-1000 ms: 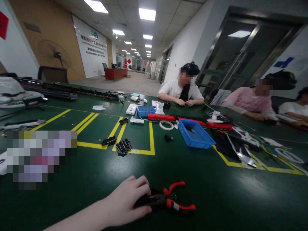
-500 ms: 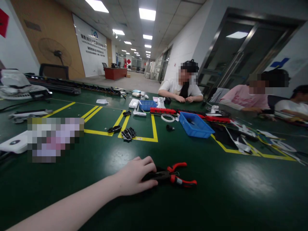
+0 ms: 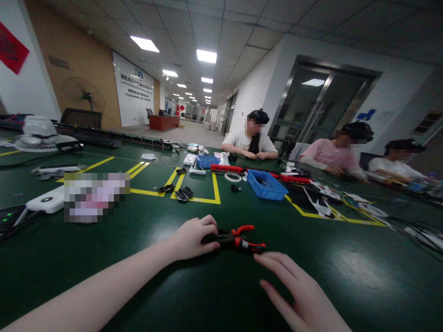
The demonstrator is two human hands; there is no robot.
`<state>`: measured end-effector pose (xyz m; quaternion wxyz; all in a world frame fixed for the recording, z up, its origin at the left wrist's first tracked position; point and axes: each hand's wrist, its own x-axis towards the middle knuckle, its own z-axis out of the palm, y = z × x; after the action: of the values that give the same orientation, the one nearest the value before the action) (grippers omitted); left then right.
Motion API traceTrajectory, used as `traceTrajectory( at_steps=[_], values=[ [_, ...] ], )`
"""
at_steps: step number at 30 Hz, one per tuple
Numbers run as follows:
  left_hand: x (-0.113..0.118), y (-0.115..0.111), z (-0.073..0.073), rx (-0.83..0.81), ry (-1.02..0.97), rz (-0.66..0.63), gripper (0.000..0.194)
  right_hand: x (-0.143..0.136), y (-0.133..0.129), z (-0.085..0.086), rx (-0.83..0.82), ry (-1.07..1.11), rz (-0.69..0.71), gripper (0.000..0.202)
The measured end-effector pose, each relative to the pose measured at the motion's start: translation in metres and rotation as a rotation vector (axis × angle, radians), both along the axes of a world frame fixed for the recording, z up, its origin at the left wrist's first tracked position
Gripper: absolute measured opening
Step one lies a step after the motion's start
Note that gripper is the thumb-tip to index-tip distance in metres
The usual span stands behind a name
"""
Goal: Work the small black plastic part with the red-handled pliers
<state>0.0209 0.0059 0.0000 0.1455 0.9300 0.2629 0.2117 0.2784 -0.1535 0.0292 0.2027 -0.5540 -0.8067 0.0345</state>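
A pair of pliers (image 3: 239, 240) with red and black handles lies on the green table in front of me, its handles spread apart and pointing right. My left hand (image 3: 194, 237) is closed around the dark jaw end, and the fingers hide the tips. From the lower right comes my right hand (image 3: 301, 288), open and holding nothing, with thumb and fingers apart. Its fingertips are close to the lower handle; whether they touch it I cannot tell.
Beyond the pliers stand a blue bin (image 3: 266, 186) and a long red strip (image 3: 238, 169). Small black parts (image 3: 184, 193) lie near yellow tape lines. At left is a white device (image 3: 48, 198) beside a blurred-out object. Several people sit across the table.
My right hand has come into view from the lower right, near the handles. The view has tilted up and shifted. My left hand keeps its hold on the pliers.
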Motion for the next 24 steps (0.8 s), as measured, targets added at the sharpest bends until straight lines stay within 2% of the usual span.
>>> traceTrajectory(
  at_steps=[4, 8, 10, 13, 17, 24],
  values=[
    [0.001, -0.001, -0.003, 0.013, -0.058, -0.005, 0.018, -0.002, 0.076, -0.004, -0.034, -0.063, -0.032, 0.065],
    [0.000, -0.002, -0.006, 0.017, -0.131, 0.000, 0.019, -0.002, 0.110, -0.013, -0.100, -0.117, 0.036, 0.062],
    [-0.001, -0.001, -0.007, 0.009, -0.138, 0.015, 0.025, -0.001, 0.118, -0.011, -0.053, -0.190, 0.095, 0.056],
    [-0.001, 0.001, -0.010, -0.016, -0.124, 0.003, 0.025, -0.001, 0.125, -0.008, 0.044, -0.266, 0.169, 0.048],
    [-0.004, 0.004, -0.012, -0.079, -0.153, -0.018, 0.025, 0.001, 0.127, -0.009, 0.105, -0.299, 0.185, 0.044],
    [-0.010, 0.009, -0.006, -0.154, -0.202, -0.130, 0.035, 0.004, 0.125, -0.016, 0.276, -0.300, 0.190, 0.049]
  ],
)
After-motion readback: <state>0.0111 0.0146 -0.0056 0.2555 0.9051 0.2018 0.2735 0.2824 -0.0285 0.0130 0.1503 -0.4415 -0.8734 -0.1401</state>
